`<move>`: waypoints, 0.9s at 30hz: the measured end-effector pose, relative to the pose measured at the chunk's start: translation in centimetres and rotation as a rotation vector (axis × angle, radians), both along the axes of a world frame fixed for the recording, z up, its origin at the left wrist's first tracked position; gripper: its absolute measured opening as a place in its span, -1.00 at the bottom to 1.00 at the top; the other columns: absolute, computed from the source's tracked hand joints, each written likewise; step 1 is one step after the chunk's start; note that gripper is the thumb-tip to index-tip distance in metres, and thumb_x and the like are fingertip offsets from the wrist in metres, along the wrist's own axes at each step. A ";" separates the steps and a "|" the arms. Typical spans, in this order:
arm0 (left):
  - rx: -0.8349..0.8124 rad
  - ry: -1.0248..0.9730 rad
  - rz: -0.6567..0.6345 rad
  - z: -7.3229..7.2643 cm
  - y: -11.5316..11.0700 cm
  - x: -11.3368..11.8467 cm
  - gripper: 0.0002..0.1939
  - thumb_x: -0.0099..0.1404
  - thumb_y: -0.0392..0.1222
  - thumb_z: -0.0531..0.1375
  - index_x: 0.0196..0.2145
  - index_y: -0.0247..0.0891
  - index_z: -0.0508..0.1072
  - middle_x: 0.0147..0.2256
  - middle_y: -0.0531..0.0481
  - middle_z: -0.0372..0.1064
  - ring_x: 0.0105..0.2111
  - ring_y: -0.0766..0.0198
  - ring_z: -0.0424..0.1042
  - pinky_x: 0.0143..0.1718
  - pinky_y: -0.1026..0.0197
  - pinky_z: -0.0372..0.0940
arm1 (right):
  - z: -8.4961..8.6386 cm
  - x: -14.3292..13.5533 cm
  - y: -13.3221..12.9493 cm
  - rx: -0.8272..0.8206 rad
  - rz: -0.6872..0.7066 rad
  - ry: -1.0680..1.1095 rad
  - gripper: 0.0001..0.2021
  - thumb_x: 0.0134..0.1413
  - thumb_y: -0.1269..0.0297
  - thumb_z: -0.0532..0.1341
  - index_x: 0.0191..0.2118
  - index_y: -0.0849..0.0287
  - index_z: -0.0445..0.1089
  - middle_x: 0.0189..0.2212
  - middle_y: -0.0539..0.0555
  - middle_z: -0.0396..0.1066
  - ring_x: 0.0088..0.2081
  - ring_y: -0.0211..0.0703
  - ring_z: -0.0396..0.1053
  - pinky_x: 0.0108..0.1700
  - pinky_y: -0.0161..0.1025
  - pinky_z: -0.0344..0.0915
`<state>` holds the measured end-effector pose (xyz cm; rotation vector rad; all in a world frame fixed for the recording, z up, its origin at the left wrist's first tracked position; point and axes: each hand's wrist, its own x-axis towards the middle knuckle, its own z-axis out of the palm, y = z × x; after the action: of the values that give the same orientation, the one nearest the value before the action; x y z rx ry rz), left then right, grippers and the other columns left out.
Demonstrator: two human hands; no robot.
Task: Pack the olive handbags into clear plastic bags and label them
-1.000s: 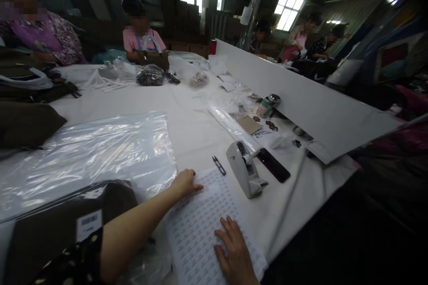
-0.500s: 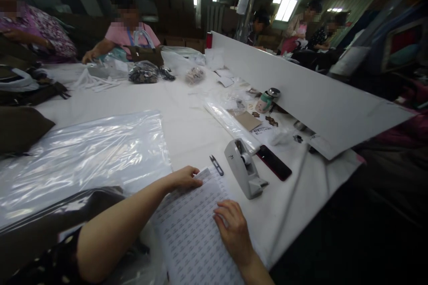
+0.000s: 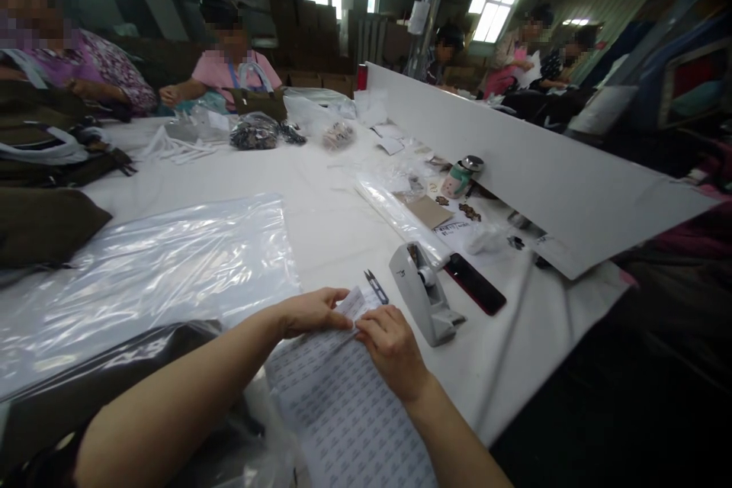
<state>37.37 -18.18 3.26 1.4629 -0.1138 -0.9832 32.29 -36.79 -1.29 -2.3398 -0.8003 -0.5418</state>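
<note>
A printed white sheet of labels (image 3: 348, 404), covered in rows of small dark text, lies at the near edge of the table. My left hand (image 3: 317, 311) pinches its far end between thumb and fingers. Close beside it, my right hand (image 3: 392, 343) has its fingertips pressed together on the same end of the sheet. The fingertips of both hands nearly meet there. Just beyond them lie thread snips (image 3: 376, 287). A grey tape dispenser (image 3: 420, 293) stands to the right of my right hand.
A phone (image 3: 476, 284) lies beside the dispenser. Clear plastic bags (image 3: 188, 259) cover the left side, near dark fabric (image 3: 46, 225). A white board (image 3: 515, 152) leans along the right edge, by a cup (image 3: 457, 177). Co-workers (image 3: 229, 76) sit across the table.
My right hand has moved up and left to the sheet's far end and closed on it. My left hand still grips that end. The view has shifted slightly.
</note>
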 end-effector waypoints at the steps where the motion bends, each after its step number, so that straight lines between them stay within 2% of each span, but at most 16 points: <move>1: 0.029 -0.026 -0.009 0.1 0.0 0.0 -0.51 -0.05 -0.20 0.30 -0.10 -0.27 0.36 -0.28 -0.03 0.46 -0.29 0.12 0.45 -0.27 0.14 0.35 | 0.0 0.0 0.1 -0.005 0.002 -0.016 -0.89 0.05 0.52 0.20 -0.31 0.18 0.36 -0.35 0.06 0.38 -0.25 -0.07 0.25 -0.18 -0.11 0.26; 4: 0.082 -0.071 -0.009 0.4 0.0 -0.1 -0.57 -0.04 -0.20 0.29 -0.16 -0.29 0.39 -0.29 -0.01 0.46 -0.30 0.14 0.44 -0.28 0.16 0.34 | -0.2 0.0 0.3 -0.010 0.019 -0.080 -0.87 0.08 0.53 0.16 -0.43 0.19 0.32 -0.39 0.07 0.37 -0.27 -0.08 0.26 -0.22 -0.13 0.26; 7: 0.114 -0.084 0.009 0.5 0.0 0.0 -0.60 -0.02 -0.18 0.27 -0.17 -0.28 0.39 -0.31 0.01 0.45 -0.30 0.14 0.43 -0.29 0.18 0.33 | -0.4 0.0 0.4 0.003 0.031 -0.127 -0.84 0.09 0.55 0.13 -0.46 0.20 0.29 -0.37 0.09 0.36 -0.26 -0.09 0.25 -0.21 -0.14 0.27; 11: 0.116 -0.078 -0.001 0.7 0.1 0.2 -0.57 0.01 -0.13 0.26 -0.14 -0.27 0.38 -0.27 -0.03 0.46 -0.25 0.11 0.43 -0.25 0.16 0.33 | -0.5 0.0 0.3 0.054 0.004 -0.106 -0.91 0.11 0.50 0.14 -0.28 0.21 0.33 -0.30 0.13 0.35 -0.21 -0.07 0.25 -0.15 -0.11 0.29; 14: 0.134 -0.110 -0.017 0.9 0.1 0.3 -0.50 -0.01 -0.12 0.27 -0.08 -0.29 0.36 -0.21 -0.06 0.45 -0.21 0.10 0.42 -0.21 0.16 0.32 | -0.3 0.1 0.2 0.020 -0.006 -0.099 -0.85 0.11 0.49 0.15 -0.18 0.21 0.34 -0.28 0.13 0.35 -0.20 -0.05 0.25 -0.14 -0.09 0.28; 20: 0.272 -0.216 -0.112 1.1 -0.4 0.5 -0.56 0.01 -0.12 0.22 -0.12 -0.29 0.40 -0.29 -0.04 0.45 -0.32 0.15 0.40 -0.34 0.21 0.29 | -0.5 0.0 0.5 0.013 -0.018 -0.121 -0.87 0.11 0.54 0.12 -0.40 0.21 0.31 -0.39 0.09 0.35 -0.27 -0.09 0.26 -0.22 -0.13 0.29; 23: 0.319 -0.222 -0.098 0.9 -0.5 0.7 -0.54 0.02 -0.13 0.19 -0.08 -0.28 0.38 -0.34 -0.02 0.45 -0.38 0.18 0.39 -0.40 0.22 0.27 | -0.9 -0.2 0.5 0.055 -0.010 -0.154 -0.84 0.08 0.57 0.13 -0.43 0.20 0.28 -0.39 0.08 0.36 -0.26 -0.10 0.26 -0.21 -0.14 0.29; 27: 0.268 -0.171 -0.047 0.7 -0.3 0.6 -0.50 0.02 -0.15 0.20 -0.04 -0.30 0.34 -0.28 -0.05 0.46 -0.32 0.15 0.42 -0.36 0.22 0.30 | -1.4 -0.4 0.2 0.076 0.015 -0.182 -0.82 0.05 0.60 0.13 -0.46 0.19 0.28 -0.36 0.08 0.36 -0.23 -0.11 0.26 -0.19 -0.15 0.30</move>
<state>37.98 -18.53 3.94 1.7971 -0.1447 -0.9361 31.90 -36.58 -2.67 -2.2364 -0.8629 -0.7738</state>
